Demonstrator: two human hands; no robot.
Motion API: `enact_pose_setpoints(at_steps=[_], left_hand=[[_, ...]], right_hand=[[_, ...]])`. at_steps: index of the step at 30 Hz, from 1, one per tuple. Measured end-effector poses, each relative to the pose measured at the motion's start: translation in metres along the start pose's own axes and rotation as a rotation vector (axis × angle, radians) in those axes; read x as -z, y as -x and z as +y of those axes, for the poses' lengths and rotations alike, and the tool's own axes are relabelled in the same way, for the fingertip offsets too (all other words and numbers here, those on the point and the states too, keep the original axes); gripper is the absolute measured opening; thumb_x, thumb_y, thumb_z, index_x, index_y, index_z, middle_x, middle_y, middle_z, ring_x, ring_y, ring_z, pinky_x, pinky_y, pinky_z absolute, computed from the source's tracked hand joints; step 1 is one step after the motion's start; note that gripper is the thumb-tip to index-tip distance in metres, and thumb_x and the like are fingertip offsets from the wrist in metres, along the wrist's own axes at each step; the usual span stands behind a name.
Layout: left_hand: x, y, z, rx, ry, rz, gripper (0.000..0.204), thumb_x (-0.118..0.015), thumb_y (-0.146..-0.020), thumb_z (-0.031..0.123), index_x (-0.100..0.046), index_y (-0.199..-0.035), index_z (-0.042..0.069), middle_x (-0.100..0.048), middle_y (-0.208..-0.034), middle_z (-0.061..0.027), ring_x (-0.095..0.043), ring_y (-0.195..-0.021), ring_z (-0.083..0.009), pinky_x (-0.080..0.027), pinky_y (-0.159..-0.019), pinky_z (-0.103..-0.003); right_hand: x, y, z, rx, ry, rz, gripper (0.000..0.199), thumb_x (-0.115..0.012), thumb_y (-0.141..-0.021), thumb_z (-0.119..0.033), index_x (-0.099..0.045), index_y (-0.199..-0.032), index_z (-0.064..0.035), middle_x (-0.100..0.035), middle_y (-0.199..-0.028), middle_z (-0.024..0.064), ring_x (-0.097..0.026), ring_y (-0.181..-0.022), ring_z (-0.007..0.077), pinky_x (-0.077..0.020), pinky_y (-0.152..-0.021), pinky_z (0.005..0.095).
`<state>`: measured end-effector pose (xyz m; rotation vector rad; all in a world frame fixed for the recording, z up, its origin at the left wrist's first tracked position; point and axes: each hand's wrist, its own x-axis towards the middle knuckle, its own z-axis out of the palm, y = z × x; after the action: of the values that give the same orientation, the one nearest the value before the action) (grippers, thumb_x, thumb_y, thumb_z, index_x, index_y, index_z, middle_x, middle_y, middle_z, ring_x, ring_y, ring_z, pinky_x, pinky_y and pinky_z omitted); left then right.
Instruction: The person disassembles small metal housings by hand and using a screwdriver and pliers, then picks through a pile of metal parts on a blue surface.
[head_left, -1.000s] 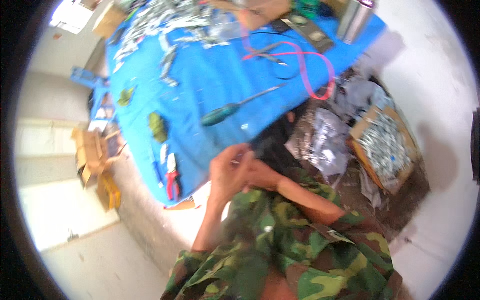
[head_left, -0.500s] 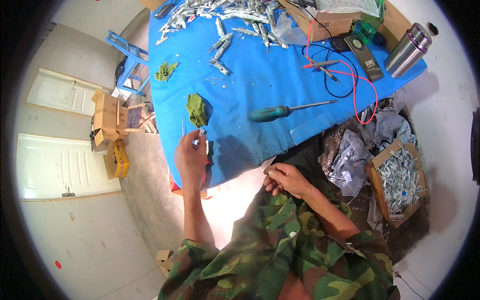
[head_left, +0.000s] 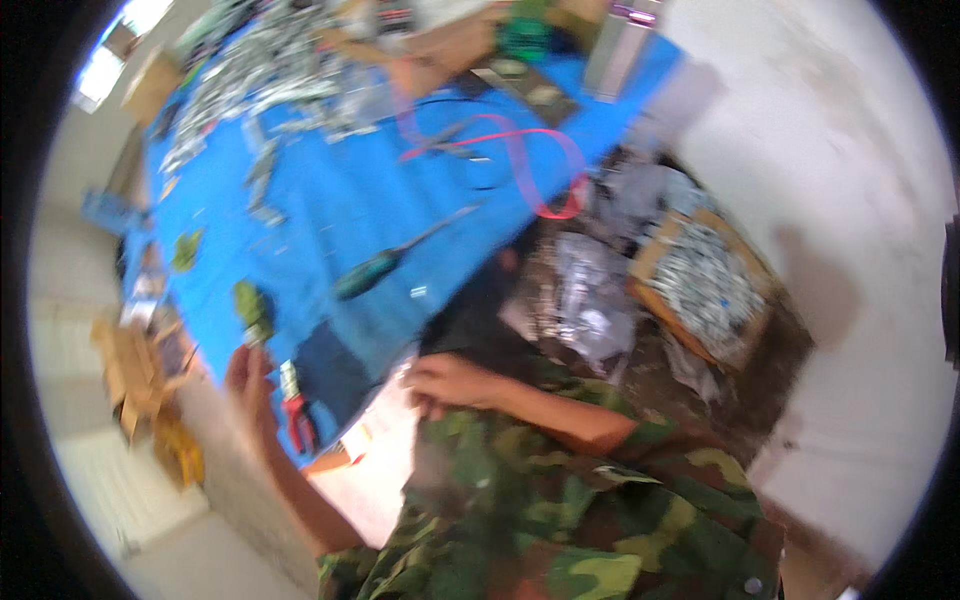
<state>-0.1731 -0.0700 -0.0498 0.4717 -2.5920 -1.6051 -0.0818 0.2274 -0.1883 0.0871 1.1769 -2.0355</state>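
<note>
The view is blurred by motion. My left hand is at the left front edge of the blue-covered table, its fingers pinched around a small pale piece that I cannot make out. Just beyond the fingertips lies a crumpled green cloth. Right beside this hand is a red-handled tool, seemingly pliers, with a pale, light-coloured head. My right hand rests by my lap in front of the table edge, fingers curled in, with nothing visible in them. A teal-handled screwdriver lies on the cloth between and beyond my hands.
Many grey metal parts are heaped at the far left. Test leads, a flat dark device and a steel flask stand or lie far right. A carton of small parts and plastic bags are at right.
The whole view has swung, so the table sits further left and tilted. My left hand has come off the red-handled tool's spot, showing it. My right hand stays curled near my lap.
</note>
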Motion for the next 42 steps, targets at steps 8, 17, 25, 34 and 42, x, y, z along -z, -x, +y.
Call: enact_pose_setpoints(at_steps=[8, 17, 25, 34, 42], left_hand=[[-0.144, 0.044, 0.056, -0.049, 0.326, -0.337, 0.022, -0.061, -0.103, 0.026, -0.068, -0.107, 0.006, -0.064, -0.083, 0.0031, -0.051, -0.067, -0.0017, -0.037, -0.053, -0.018], [-0.275, 0.198, 0.165, -0.551, 0.028, -0.861, 0.062, -0.074, -0.087, 0.002, -0.049, -0.143, -0.003, -0.066, -0.126, -0.014, -0.062, -0.084, -0.0111, -0.052, -0.068, -0.024], [-0.237, 0.164, 0.1, -0.293, -0.086, -0.763, 0.041, -0.072, -0.092, 0.008, -0.06, -0.13, -0.003, -0.072, -0.108, -0.0129, -0.066, -0.087, -0.0151, -0.054, -0.076, -0.029], [-0.194, 0.146, 0.07, -0.26, 0.002, -0.593, 0.035, -0.067, -0.1, 0.02, -0.063, -0.123, -0.006, -0.072, -0.105, -0.013, -0.067, -0.091, -0.0152, -0.053, -0.081, -0.028], [-0.178, 0.13, 0.056, -0.257, 0.04, -0.479, 0.031, -0.064, -0.102, 0.02, -0.065, -0.12, -0.005, -0.072, -0.101, -0.0094, -0.062, -0.078, -0.0097, -0.049, -0.068, -0.023]], right_hand=[[0.006, 0.01, -0.003, 0.134, -0.048, -0.02, 0.027, -0.056, -0.102, -0.023, -0.06, -0.106, 0.0038, -0.07, -0.088, 0.0154, -0.072, -0.071, 0.0225, -0.0593, -0.054, 0.0371], [0.001, 0.029, -0.007, 0.199, -0.045, 0.003, 0.026, -0.063, -0.099, -0.023, -0.063, -0.111, 0.0001, -0.069, -0.091, 0.0126, -0.07, -0.074, 0.0215, -0.0571, -0.062, 0.0348], [0.01, 0.038, -0.014, 0.251, -0.041, -0.006, 0.026, -0.061, -0.099, -0.022, -0.063, -0.112, -0.0002, -0.069, -0.091, 0.0123, -0.069, -0.074, 0.0206, -0.0571, -0.061, 0.0336], [0.003, 0.034, -0.018, 0.271, -0.022, -0.038, 0.026, -0.059, -0.099, -0.022, -0.063, -0.113, -0.0005, -0.069, -0.091, 0.0119, -0.069, -0.075, 0.0196, -0.0571, -0.06, 0.0323], [0.004, 0.019, -0.004, 0.178, -0.101, -0.055, 0.028, -0.056, -0.1, -0.022, -0.06, -0.112, 0.0034, -0.068, -0.089, 0.0166, -0.072, -0.071, 0.0251, -0.0604, -0.057, 0.0365]])
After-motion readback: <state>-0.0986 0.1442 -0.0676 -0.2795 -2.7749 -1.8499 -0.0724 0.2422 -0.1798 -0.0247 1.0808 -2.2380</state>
